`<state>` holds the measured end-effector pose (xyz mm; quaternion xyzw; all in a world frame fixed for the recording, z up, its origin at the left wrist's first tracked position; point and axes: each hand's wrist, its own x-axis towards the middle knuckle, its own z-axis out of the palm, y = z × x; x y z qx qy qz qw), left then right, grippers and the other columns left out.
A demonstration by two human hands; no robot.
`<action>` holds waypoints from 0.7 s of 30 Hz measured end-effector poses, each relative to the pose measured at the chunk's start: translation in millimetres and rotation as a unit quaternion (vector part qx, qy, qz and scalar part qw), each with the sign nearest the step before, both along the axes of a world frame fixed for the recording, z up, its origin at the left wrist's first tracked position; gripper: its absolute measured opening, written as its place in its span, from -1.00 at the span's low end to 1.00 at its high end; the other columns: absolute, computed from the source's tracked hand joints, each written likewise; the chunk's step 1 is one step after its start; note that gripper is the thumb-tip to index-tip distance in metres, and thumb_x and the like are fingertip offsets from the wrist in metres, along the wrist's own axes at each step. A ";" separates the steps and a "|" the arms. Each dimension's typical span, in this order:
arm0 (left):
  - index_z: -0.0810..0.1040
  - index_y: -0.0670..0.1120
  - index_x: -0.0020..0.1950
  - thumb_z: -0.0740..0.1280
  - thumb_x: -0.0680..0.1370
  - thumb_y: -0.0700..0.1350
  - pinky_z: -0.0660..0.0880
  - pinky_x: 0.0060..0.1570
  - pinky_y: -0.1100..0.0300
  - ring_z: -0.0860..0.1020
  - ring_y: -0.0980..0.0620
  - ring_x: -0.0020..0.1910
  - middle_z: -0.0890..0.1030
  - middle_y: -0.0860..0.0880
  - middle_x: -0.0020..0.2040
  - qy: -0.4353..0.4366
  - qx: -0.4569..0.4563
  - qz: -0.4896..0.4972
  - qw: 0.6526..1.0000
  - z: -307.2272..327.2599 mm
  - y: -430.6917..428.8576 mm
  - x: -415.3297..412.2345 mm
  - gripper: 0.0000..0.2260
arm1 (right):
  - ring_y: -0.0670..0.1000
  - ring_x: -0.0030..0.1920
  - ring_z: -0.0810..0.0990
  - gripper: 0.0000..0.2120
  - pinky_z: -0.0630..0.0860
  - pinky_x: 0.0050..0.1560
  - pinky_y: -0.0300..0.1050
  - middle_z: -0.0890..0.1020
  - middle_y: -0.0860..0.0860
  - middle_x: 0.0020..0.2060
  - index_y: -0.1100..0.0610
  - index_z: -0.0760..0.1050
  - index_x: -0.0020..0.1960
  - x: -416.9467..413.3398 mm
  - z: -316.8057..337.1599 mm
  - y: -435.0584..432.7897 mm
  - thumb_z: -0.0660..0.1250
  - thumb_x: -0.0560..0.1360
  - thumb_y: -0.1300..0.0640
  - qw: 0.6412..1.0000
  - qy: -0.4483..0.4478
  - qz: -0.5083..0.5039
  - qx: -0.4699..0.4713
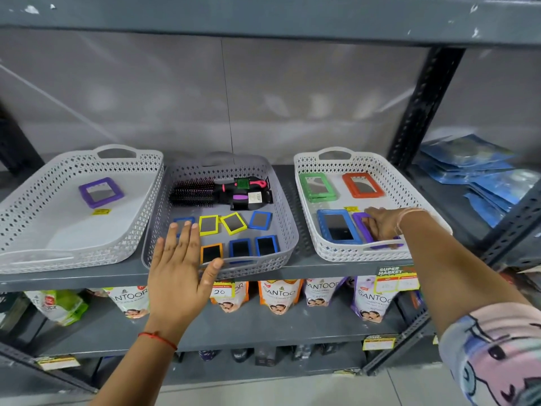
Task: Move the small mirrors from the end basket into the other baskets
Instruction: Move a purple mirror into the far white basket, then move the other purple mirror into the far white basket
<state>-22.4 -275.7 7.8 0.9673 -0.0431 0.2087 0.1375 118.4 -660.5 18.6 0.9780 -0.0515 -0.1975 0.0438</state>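
Three perforated baskets stand in a row on a grey shelf. The right white basket [304,183] holds a green mirror [317,187], an orange mirror [363,185], a blue mirror [338,227] and a purple mirror [363,230]. My right hand [386,225] lies on the purple mirror with its fingers curled round the frame. The middle grey basket [281,212] holds several small blue, yellow and orange mirrors, among them a yellow one [233,222]. My left hand [178,268] hovers flat and open over its front left corner. The left white basket [52,227] holds one purple mirror [101,192].
Two hairbrushes [219,193] lie at the back of the middle basket. A dark upright post [424,106] stands right of the baskets, with blue packets [480,171] beyond it. Soap pouches [279,297] fill the shelf below. The upper shelf [263,22] overhangs the baskets.
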 end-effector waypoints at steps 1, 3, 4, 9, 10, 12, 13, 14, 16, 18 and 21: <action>0.22 -0.27 0.39 -0.27 0.49 0.33 0.10 0.38 -0.16 0.12 -0.18 0.42 0.35 -0.27 0.37 0.001 -0.001 -0.001 1.000 -0.1 0.3 0.0 -0.20 | 0.18 0.51 0.09 -0.40 0.18 -0.25 -0.31 0.06 0.16 0.52 0.17 0.00 0.51 -0.1 1.1 0.6 0.18 0.57 0.09 1.000 0.008 -0.005 -0.009; 0.22 -0.27 0.40 -0.27 0.49 0.34 0.09 0.38 -0.16 0.11 -0.17 0.42 0.35 -0.27 0.37 0.002 -0.002 -0.001 1.000 0.2 0.7 0.1 -0.19 | 0.11 0.53 0.02 -0.29 0.36 -0.06 -0.31 -0.10 0.09 0.55 0.12 -0.17 0.53 -3.0 11.9 2.2 0.18 0.53 0.24 0.998 0.040 -0.013 -0.042; 0.22 -0.27 0.40 -0.27 0.49 0.34 0.09 0.38 -0.16 0.11 -0.17 0.42 0.35 -0.27 0.37 0.003 -0.003 -0.002 1.000 0.5 0.9 -0.1 -0.19 | 0.10 0.54 0.00 -0.20 0.39 0.21 -0.23 -0.15 0.05 0.55 0.07 -0.23 0.53 -4.9 20.0 3.3 0.19 0.49 0.30 0.996 0.058 -0.012 -0.060; 0.20 -0.27 0.40 -0.27 0.49 0.34 0.08 0.38 -0.14 0.08 -0.17 0.42 0.33 -0.27 0.39 0.001 -0.013 -0.016 1.000 3.1 2.0 -1.9 -0.19 | 0.10 0.54 -0.06 -0.03 0.25 0.44 0.00 -0.07 0.04 0.55 0.07 -0.21 0.53 1.9 61.2 31.9 0.33 0.36 0.43 0.999 -0.002 0.052 -0.012; 0.21 -0.27 0.40 -0.26 0.49 0.34 0.07 0.39 -0.13 0.08 -0.17 0.43 0.33 -0.26 0.39 0.000 -0.014 -0.021 1.000 3.6 2.6 -2.5 -0.19 | 0.09 0.54 -0.02 -0.08 0.19 0.47 -0.03 -0.03 0.07 0.55 0.11 -0.14 0.54 5.2 68.5 44.1 0.34 0.38 0.40 0.995 -0.050 0.082 0.023; 0.22 -0.27 0.40 -0.26 0.48 0.35 0.05 0.39 -0.10 0.08 -0.17 0.43 0.33 -0.26 0.39 -0.004 -0.016 -0.023 1.000 4.3 8.5 -4.3 -0.19 | 0.07 0.52 0.08 -0.19 0.10 0.48 -0.11 0.05 0.08 0.54 0.15 -0.02 0.53 10.3 79.3 77.8 0.38 0.43 0.27 0.972 -0.144 0.134 0.126; 0.22 -0.26 0.40 -0.26 0.48 0.35 0.04 0.40 -0.09 0.08 -0.17 0.43 0.33 -0.26 0.39 -0.003 -0.017 -0.023 1.000 4.1 11.6 -5.1 -0.19 | 0.06 0.52 0.12 -0.23 0.09 0.47 -0.14 0.09 0.07 0.54 0.15 0.03 0.52 10.5 83.1 96.5 0.38 0.45 0.21 0.954 -0.177 0.154 0.185; 0.23 -0.26 0.40 -0.26 0.48 0.36 0.02 0.40 -0.08 0.08 -0.17 0.43 0.33 -0.25 0.39 0.000 -0.018 -0.021 1.000 3.7 16.8 -6.0 -0.18 | 0.05 0.51 0.14 -0.26 0.08 0.47 -0.15 0.12 0.07 0.53 0.14 0.05 0.52 10.9 86.2 118.3 0.38 0.46 0.16 0.934 -0.199 0.178 0.235; 0.25 -0.26 0.39 -0.26 0.48 0.35 0.02 0.41 -0.08 0.09 -0.16 0.43 0.34 -0.26 0.38 0.002 -0.022 -0.020 1.000 2.5 26.9 -6.9 -0.18 | 0.04 0.50 0.16 -0.29 0.07 0.46 -0.20 0.16 0.08 0.52 0.16 0.09 0.51 12.0 88.2 159.8 0.37 0.47 0.11 0.905 -0.217 0.223 0.289; 0.26 -0.27 0.38 -0.24 0.49 0.34 0.01 0.41 -0.02 0.10 -0.16 0.42 0.35 -0.26 0.37 0.000 -0.032 -0.025 0.999 3.1 36.8 -7.4 -0.19 | 0.04 0.51 0.16 -0.30 0.06 0.45 -0.22 0.17 0.10 0.51 0.17 0.12 0.50 15.0 86.1 195.7 0.37 0.48 0.10 0.890 -0.212 0.259 0.308; 0.25 -0.27 0.39 -0.19 0.53 0.29 -0.05 0.40 0.06 0.13 -0.18 0.42 0.31 -0.23 0.39 -0.022 -0.051 -0.014 0.998 5.7 60.8 -6.4 -0.26 | 0.02 0.51 0.15 -0.31 0.05 0.45 -0.24 0.18 0.09 0.51 0.16 0.12 0.50 24.0 79.1 245.4 0.36 0.48 0.08 0.881 -0.200 0.295 0.311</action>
